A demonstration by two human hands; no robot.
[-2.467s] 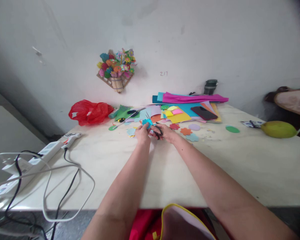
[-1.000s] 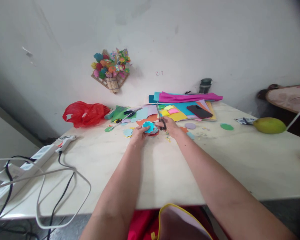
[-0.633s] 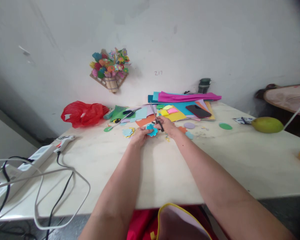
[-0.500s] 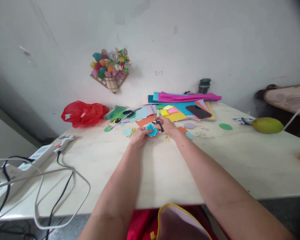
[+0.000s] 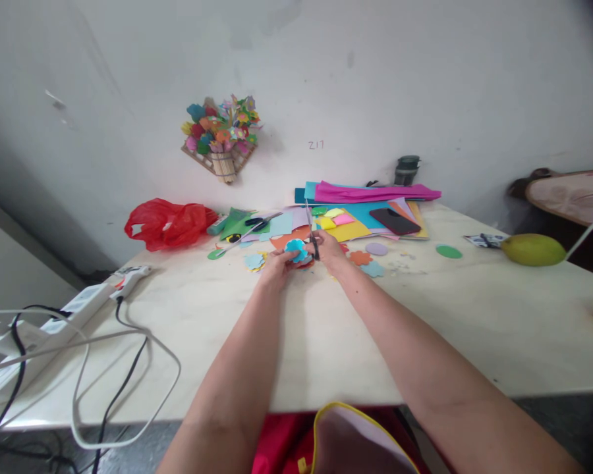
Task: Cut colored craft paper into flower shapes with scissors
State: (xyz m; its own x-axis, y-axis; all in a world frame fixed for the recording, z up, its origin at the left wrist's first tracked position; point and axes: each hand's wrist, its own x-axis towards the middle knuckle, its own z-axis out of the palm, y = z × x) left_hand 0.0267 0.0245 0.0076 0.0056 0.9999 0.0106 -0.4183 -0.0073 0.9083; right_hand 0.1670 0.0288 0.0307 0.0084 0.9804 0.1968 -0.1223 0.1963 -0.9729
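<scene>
Compared with half a second ago, the slim metal scissors with black handles (image 5: 310, 224) stand steeper, and the bright-blue scalloped paper flower (image 5: 296, 248) is slightly higher and further left over the marbled white table (image 5: 336, 342). The left hand (image 5: 277, 265) pinches the flower's lower-left edge; the right hand (image 5: 329, 251) is curled around the scissors' handles, just beside the roundish flower's right side — blade gap: cannot tell. The scissors' long axis runs away from the person — tips wallward, leaning slightly left
</scene>
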